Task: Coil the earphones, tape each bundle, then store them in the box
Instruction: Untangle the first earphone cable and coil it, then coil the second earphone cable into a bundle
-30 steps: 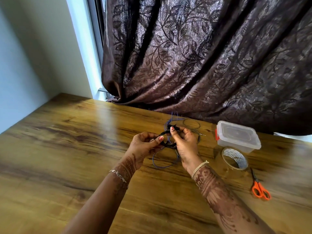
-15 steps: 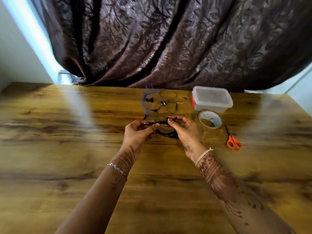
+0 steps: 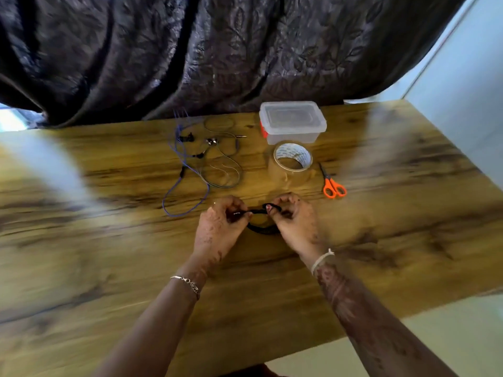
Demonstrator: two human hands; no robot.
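**A:** What fills the far side?

**B:** A dark brown curtain with a woven leaf pattern (image 3: 245,50). It hangs down to the far edge of a wide wooden table with dark grain streaks (image 3: 81,254).

**A:** Where are the earphones?

**B:** Two sets lie loose on the far middle of the table, left of the box. A thin blue-corded pair with black buds (image 3: 182,186) sprawls in open loops. A grey-corded pair with silvery buds (image 3: 227,172) overlaps it on the right, with its jack pointing toward the box.

**A:** And the box itself?

**B:** It's a clear plastic rectangular box (image 3: 292,122) at the far edge by the curtain, with its lid on and a red clasp on its left end.

**A:** What are the hands doing?

**B:** The left hand (image 3: 220,227) and the right hand (image 3: 295,223) are at the near middle, fingers curled. Both grip a black earphone cord (image 3: 262,228) wound into a small ring. The left pinches a loose end where a metal tip glints. The right pinches the top of the ring between thumb and fingers. The ring's lower arc shows between the hands. Blur hides whether it touches the wood.

**A:** What about the smaller things?

**B:** A roll of clear tape with a white core (image 3: 292,159) lies flat, hole up, just on the near side of the box. Small orange-handled scissors (image 3: 333,185) lie closed to its right, blades pointing far. There's a silver chain bracelet (image 3: 187,282) on the left wrist and a pale thread band (image 3: 322,259) on the right.
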